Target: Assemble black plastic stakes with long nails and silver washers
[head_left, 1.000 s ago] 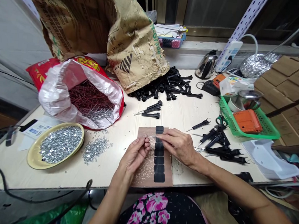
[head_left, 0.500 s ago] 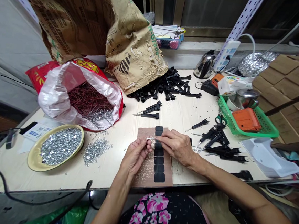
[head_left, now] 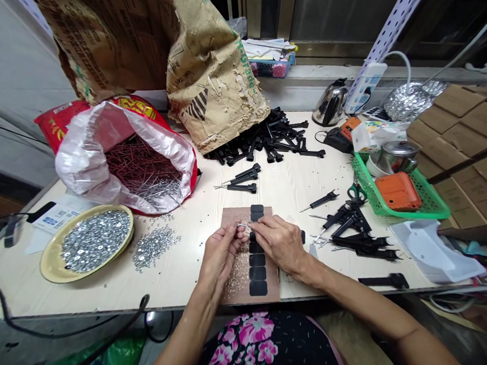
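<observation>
Above a brown board (head_left: pixel 228 294), a thin metal rod (head_left: pixel 242 224) is pinched at one end by my left hand (head_left: pixel 222 248). The fingers of my right hand (head_left: pixel 283 243) are closed at its other end, and their tips partly hide it. Down the board runs a column of black rounded squares (head_left: pixel 259 273); my right hand covers part of it. Tiny pale bits lie scattered beside the squares. Right of my hand lies a cluster of black plastic handles (head_left: pixel 343 224) with metal shafts. A few similar handled pieces (head_left: pixel 244 177) lie beyond the board.
On the left are a yellow bowl of metal washers (head_left: pixel 96 238), a loose washer pile (head_left: pixel 154 248) and an open sack of thin rods (head_left: pixel 143 166). A paper sack (head_left: pixel 217 90) spills black parts behind. To the right sit a green basket (head_left: pixel 431 206) and cartons (head_left: pixel 461 143).
The view has shifted slightly. Both hands stay over the board, with the rod between them showing a little more clearly. A black piece at the right front edge is now more visible.
</observation>
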Tool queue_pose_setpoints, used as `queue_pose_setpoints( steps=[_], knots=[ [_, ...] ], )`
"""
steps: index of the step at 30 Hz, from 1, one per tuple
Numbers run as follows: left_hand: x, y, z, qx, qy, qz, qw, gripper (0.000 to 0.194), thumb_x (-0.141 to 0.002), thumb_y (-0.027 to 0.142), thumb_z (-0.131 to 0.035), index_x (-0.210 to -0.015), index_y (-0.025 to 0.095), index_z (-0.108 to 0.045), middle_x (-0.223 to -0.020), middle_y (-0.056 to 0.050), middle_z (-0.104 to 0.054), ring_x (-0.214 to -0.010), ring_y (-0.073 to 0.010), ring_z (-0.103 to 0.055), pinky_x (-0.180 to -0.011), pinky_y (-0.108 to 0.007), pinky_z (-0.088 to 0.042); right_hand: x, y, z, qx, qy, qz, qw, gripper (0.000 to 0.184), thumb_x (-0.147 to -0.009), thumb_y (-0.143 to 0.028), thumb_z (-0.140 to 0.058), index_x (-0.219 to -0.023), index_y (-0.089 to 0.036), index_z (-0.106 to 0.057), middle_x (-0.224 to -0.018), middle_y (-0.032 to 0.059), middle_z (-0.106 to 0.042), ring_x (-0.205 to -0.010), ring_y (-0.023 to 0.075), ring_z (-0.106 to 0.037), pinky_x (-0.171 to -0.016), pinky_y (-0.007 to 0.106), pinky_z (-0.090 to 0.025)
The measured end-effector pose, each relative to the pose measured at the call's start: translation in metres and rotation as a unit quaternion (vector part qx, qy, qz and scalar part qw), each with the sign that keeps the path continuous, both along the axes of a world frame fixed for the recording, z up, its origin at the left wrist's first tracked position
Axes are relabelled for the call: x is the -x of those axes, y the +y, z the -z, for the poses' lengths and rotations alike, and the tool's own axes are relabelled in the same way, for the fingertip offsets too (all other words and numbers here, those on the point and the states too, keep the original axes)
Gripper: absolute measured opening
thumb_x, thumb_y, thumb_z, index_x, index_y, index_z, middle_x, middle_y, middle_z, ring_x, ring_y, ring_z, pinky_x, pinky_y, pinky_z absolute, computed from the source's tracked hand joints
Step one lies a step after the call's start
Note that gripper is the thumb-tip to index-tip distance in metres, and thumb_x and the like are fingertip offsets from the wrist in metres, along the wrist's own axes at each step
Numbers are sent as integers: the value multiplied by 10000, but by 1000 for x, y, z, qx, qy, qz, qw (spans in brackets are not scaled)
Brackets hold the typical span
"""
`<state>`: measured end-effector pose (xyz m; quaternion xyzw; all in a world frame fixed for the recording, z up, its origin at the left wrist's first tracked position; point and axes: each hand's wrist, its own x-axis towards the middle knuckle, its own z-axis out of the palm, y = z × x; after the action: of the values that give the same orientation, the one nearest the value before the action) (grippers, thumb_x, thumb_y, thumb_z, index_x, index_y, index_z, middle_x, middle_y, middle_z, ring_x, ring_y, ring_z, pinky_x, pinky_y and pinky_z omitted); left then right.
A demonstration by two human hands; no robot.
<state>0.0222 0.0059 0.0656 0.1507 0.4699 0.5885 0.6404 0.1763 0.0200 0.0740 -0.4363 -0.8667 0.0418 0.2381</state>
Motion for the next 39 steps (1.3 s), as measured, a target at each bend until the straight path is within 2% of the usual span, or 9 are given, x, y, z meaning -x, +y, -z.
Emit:
queue_pose_setpoints(
  steps=[4, 7, 15, 25, 28, 32, 39],
  knots=[
    [5, 3, 6, 32, -29, -33, 999, 126, -697, 87, -719, -817, 72, -683, -683, -40, -668, -572, -68, -600, -617, -171, -545, 0, 1, 2, -19, -4, 17, 1000, 225, -914, -200, -467, -1041, -229, -651, -904, 23, -638, -803, 144, -536, -648, 247, -388],
    [8, 5, 9, 39, -41, -62, 997, 82, -728, 46, -675, -808, 63, -684, -701, -55, -672, -587, -76, -611, -617, -171, -550, -5, -1, 3, -13, 21, 31, 999, 242, -907, -189, -483, -1090, -237, -634, -924, 17, -636, -821, 139, -547, -669, 246, -403],
    [-6, 5, 10, 38, -79, -56, 995, 19, -742, 83, -674, -751, 68, -683, -635, -38, -649, -582, -85, -605, -626, -195, -557, -8, -11, 10, 16, 44, 32, 998, 221, -905, -203, -499, -1072, -252, -636, -908, 7, -639, -826, 125, -574, -665, 233, -412],
    [-13, 4, 10, 12, -78, -49, 996, 153, -637, 153, -782, -723, 73, -685, -635, -33, -650, -583, -81, -606, -619, -177, -550, -2, -10, 11, 30, 42, 69, 996, 207, -913, -222, -492, -1056, -263, -635, -900, -5, -635, -797, 115, -578, -613, 238, -381],
    [-14, 4, 11, 9, -59, -54, 997, 208, -594, 170, -810, -734, 79, -686, -648, -29, -659, -586, -78, -611, -631, -179, -550, -1, -11, 10, 29, 28, 83, 996, 202, -910, -224, -494, -1057, -265, -628, -905, -6, -631, -784, 119, -567, -596, 247, -364],
    [-13, 5, 13, 10, -12, -57, 998, 287, -546, 204, -836, -757, 85, -681, -603, -6, -644, -547, -69, -598, -603, -174, -534, -3, -12, 6, -3, -2, 65, 998, 212, -898, -188, -502, -1049, -259, -633, -914, 9, -630, -804, 137, -540, -622, 257, -355],
    [-13, 3, 17, -8, 103, -36, 994, 311, -593, 270, -809, -807, 104, -656, -600, 13, -638, -537, -67, -584, -599, -183, -492, -4, -12, 10, -42, 4, 65, 997, 212, -936, -215, -451, -1056, -225, -626, -889, 24, -636, -803, 142, -529, -663, 268, -363]
  ],
)
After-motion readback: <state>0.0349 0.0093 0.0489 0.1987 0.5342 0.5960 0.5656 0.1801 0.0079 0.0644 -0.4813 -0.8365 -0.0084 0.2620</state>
